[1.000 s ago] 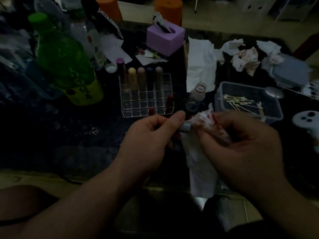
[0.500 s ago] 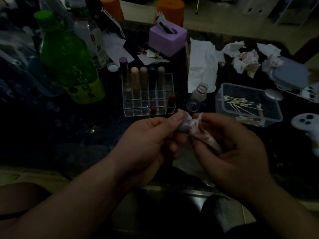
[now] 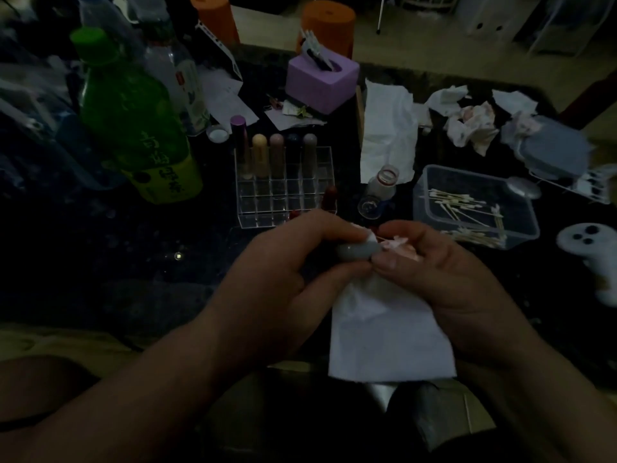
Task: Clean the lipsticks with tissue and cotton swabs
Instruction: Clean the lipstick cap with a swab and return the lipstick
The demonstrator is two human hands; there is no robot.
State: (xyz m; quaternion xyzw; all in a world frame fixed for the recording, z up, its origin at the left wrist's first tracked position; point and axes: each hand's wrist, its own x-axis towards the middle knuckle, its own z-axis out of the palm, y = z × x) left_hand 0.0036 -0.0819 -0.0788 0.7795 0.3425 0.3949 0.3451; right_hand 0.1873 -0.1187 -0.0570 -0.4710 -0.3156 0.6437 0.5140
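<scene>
Right hand (image 3: 447, 282) slid its pinched tissue (image 3: 390, 335) tighter over the lipstick (image 3: 357, 253) the left hand (image 3: 280, 279) grips, 6 o'clock of the organizer (image 3: 253, 208), so still wiping.

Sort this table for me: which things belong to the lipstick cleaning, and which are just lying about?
Part of the job:
- left hand holding the grey lipstick
- right hand holding the tissue
- cotton swabs
- rack of lipsticks
- crumpled tissues

Just lying about:
- green bottle
- purple box
- game controller
- orange stool
</scene>
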